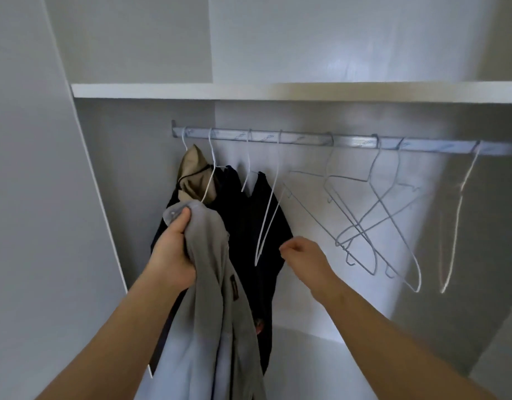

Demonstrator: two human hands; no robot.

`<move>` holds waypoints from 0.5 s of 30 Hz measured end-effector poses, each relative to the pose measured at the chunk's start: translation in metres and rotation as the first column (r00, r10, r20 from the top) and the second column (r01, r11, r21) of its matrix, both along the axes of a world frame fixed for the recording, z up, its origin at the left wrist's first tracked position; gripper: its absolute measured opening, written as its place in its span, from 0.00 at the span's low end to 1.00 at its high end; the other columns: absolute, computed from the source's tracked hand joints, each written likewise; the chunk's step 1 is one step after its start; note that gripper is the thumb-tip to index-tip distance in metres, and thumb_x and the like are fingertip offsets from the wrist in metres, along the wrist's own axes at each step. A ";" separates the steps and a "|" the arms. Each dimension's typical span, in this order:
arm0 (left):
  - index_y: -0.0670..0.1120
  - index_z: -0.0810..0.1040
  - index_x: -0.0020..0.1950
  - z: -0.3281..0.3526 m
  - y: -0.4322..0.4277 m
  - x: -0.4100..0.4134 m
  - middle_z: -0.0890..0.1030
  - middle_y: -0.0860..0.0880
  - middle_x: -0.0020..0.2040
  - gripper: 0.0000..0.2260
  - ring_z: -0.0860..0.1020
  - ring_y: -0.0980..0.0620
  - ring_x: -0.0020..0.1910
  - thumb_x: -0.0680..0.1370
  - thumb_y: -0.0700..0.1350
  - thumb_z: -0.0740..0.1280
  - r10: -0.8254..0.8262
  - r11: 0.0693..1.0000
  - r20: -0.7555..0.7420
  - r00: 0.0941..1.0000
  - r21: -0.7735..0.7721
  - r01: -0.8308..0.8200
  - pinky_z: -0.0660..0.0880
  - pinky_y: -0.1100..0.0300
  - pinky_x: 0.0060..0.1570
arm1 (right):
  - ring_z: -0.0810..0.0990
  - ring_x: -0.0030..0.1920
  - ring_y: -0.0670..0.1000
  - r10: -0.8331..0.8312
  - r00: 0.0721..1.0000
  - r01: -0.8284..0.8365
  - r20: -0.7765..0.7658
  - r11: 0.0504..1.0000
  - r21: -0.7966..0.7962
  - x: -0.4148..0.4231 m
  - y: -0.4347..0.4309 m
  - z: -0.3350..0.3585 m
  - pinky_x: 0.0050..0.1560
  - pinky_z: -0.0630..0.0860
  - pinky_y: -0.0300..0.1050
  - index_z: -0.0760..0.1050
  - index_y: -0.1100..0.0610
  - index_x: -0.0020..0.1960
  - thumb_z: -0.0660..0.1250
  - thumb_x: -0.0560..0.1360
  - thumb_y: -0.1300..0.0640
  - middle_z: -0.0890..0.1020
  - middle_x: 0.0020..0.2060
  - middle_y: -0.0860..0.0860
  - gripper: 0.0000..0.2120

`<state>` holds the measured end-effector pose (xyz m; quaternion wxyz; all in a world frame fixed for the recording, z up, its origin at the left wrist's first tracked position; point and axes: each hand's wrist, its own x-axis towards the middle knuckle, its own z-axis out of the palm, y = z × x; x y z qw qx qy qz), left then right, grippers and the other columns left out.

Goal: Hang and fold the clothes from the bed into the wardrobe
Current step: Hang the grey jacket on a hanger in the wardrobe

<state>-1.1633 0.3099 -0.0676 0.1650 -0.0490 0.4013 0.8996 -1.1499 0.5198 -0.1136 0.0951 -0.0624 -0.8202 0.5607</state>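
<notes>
Our left hand [174,249] bunches the soft grey shirt [214,284] at 8 o'clock, fingers wrapped tight round its collar. Our right hand [303,256], at centre, curls its fingers beside the thin white wire hanger [267,215]; whether they pinch anything we cannot tell. We judge the hanger, loose on the smooth metal rod [350,141] at 12, could slip off or snag the limp dark clothes [243,215].
</notes>
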 end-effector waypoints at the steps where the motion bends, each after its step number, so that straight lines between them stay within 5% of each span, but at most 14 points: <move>1: 0.42 0.78 0.56 0.001 0.000 -0.002 0.84 0.42 0.48 0.22 0.80 0.45 0.50 0.77 0.58 0.60 0.019 1.000 0.007 1.000 0.002 -0.019 0.73 0.50 0.45 | 0.74 0.38 0.43 0.008 1.000 -0.008 -0.010 1.000 -0.020 -0.014 -0.002 0.001 0.37 0.70 0.36 0.74 0.50 0.43 0.62 0.77 0.59 0.76 0.38 0.46 0.06; 3: 0.42 0.78 0.57 0.001 0.001 -0.004 0.84 0.42 0.48 0.22 0.80 0.45 0.49 0.77 0.59 0.60 0.045 0.999 0.012 0.999 0.014 -0.045 0.74 0.51 0.46 | 0.74 0.38 0.44 0.029 0.999 -0.028 0.014 0.998 -0.057 -0.039 -0.009 0.004 0.37 0.70 0.36 0.71 0.53 0.49 0.62 0.76 0.58 0.75 0.39 0.46 0.03; 8: 0.42 0.75 0.62 0.002 0.001 -0.001 0.82 0.43 0.49 0.23 0.81 0.46 0.47 0.78 0.58 0.58 0.143 0.988 0.009 0.990 0.059 -0.143 0.77 0.52 0.47 | 0.76 0.43 0.50 0.174 0.970 -0.103 0.169 0.927 -0.360 -0.076 -0.031 0.011 0.34 0.70 0.38 0.65 0.61 0.67 0.64 0.77 0.58 0.76 0.48 0.55 0.21; 15: 0.41 0.73 0.66 0.003 0.005 -0.004 0.80 0.43 0.57 0.24 0.77 0.46 0.54 0.78 0.57 0.59 0.212 0.975 0.036 0.977 0.066 -0.214 0.72 0.53 0.54 | 0.65 0.27 0.47 0.076 0.983 0.039 0.169 0.808 -0.588 -0.097 -0.038 0.014 0.24 0.65 0.38 0.65 0.54 0.61 0.52 0.79 0.63 0.68 0.31 0.52 0.13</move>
